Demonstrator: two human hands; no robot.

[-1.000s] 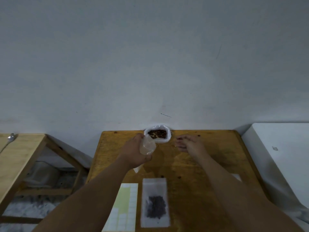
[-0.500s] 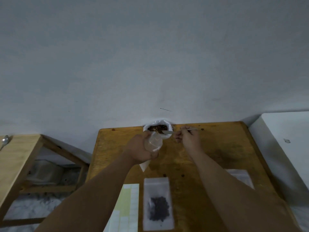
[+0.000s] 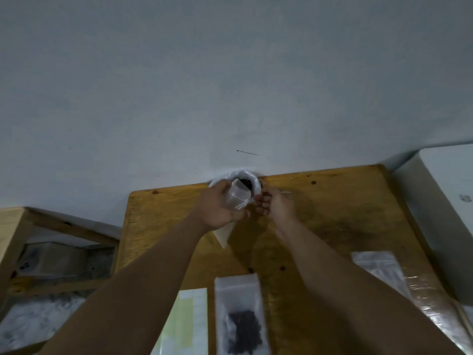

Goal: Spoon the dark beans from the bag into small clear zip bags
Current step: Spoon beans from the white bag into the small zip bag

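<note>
At the bottom centre of the frame, one small zip bag (image 3: 239, 312) lies flat on the wooden worktop (image 3: 340, 216) with a dark heap of beans (image 3: 244, 331) inside it, the only portion visibly packed. Whether its strip is sealed cannot be told. Just left of it lies a pale sheet of labels (image 3: 184, 326); at the lower right, a stack of what look like unused clear bags (image 3: 376, 265) waits in shiny wrapping.

Higher up, at mid-frame, two bare forearms reach away from the camera toward the far edge of the worktop. The left hand (image 3: 217, 208) is clenched around another small clear bag (image 3: 236, 198), fingers (image 3: 225, 187) wrapped round its upper part so the mouth stands open and tilted toward the supply; its lower end pokes out below the palm. No beans show inside it.

The right hand (image 3: 277, 204) sits just beside that bag, fingertips (image 3: 259, 201) pinched together on a thin metal handle that juts to the right, apparently the spoon (image 3: 285, 192). Its bowl is hidden, so whether it carries a load cannot be told.

Farthest back, against the grey wall, the white supply bag (image 3: 249, 175) stands rolled open, dark beans visible at its mouth.

By this evidence the job is at an early stage: one bag filled, a second about to take its first spoonful, many still to go.
</note>
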